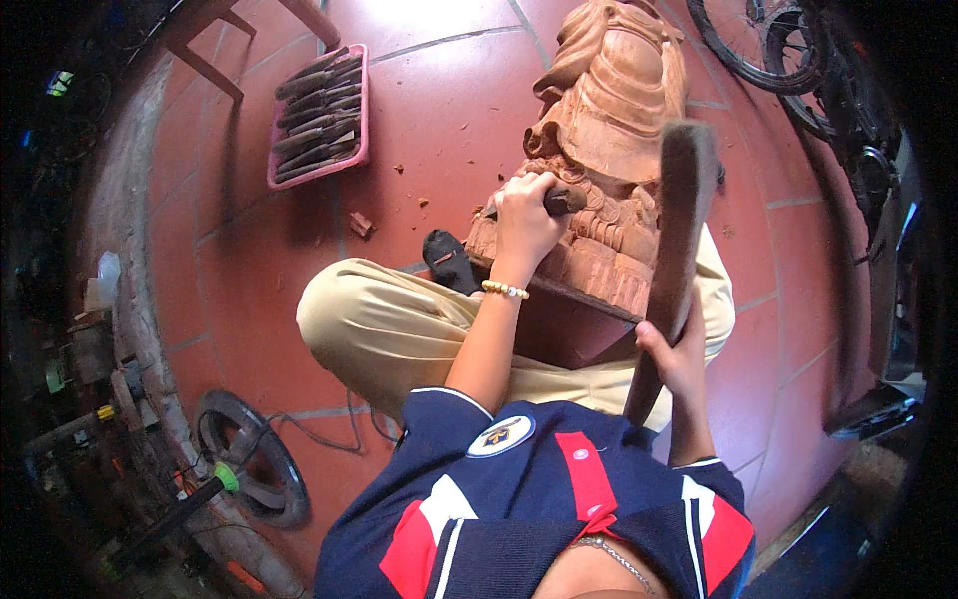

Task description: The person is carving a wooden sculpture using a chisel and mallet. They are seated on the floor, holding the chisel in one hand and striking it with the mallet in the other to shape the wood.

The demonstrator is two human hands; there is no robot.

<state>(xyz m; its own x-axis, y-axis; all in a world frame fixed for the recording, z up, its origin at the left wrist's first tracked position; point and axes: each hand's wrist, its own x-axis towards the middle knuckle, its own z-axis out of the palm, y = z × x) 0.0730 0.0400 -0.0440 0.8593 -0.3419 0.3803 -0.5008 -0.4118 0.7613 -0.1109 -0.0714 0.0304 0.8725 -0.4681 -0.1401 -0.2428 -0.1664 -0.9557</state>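
Observation:
A reddish-brown wooden carving [611, 115] of a robed figure lies on the floor in front of me, its carved base toward my lap. My left hand [529, 218] is wrapped around the dark handle of a chisel [565, 201], held low against the carved base. The chisel's cutting end is hidden by my hand. On the right, my right hand [681, 361] grips a long, worn wooden mallet [681, 200], raised over the right side of the base. The mallet's thick end points away from me and is apart from the chisel.
At the left, a pink plastic basket [363, 110] holds several dark-handled chisels [317, 125] beside a wooden stool [205, 65]. Wood chips [361, 226] are scattered on the red tiles. A wheel [249, 457] with a cable lies lower left; a bicycle [788, 50] stands at the upper right.

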